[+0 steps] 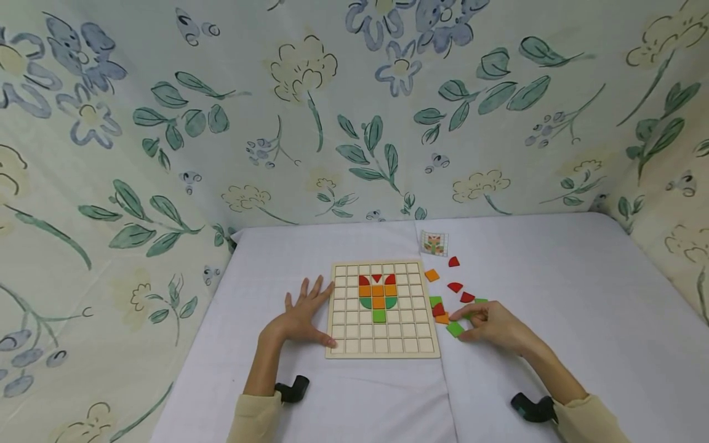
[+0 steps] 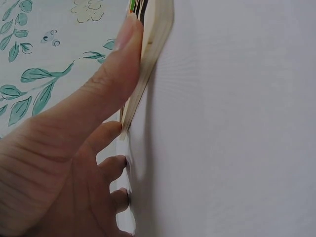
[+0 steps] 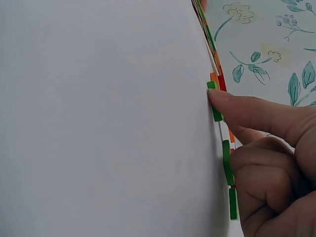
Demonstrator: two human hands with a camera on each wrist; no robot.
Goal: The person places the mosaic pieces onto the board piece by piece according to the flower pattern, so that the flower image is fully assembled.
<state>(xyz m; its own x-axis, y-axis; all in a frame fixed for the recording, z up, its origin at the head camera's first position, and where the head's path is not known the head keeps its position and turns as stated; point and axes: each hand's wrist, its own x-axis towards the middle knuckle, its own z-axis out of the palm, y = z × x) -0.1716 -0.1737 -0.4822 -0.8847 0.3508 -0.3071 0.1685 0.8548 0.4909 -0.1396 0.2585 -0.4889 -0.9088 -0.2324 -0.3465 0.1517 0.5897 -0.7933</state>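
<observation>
A wooden grid board [image 1: 410, 335] lies on the cloth, with red, orange and green tiles set in a flower shape at its upper middle. My left hand [image 1: 301, 317] is spread along the board's left edge, its thumb on the lower left corner. In the left wrist view that thumb [image 2: 111, 74] lies over the board's side [image 2: 150, 59]. To the right of the board, my right hand [image 1: 493, 326] pinches a light green square tile [image 1: 455, 330] between thumb and forefinger. The other fingers are curled, as the right wrist view shows beside the green tile [image 3: 215, 101].
Loose tiles are scattered right of the board: red quarter-rounds [image 1: 454, 261], an orange square [image 1: 432, 275], and a green square [image 1: 436, 301] partly under a red piece. A small pattern card [image 1: 434, 243] lies behind them. Flowered cloth [image 1: 365, 147] hangs at the back.
</observation>
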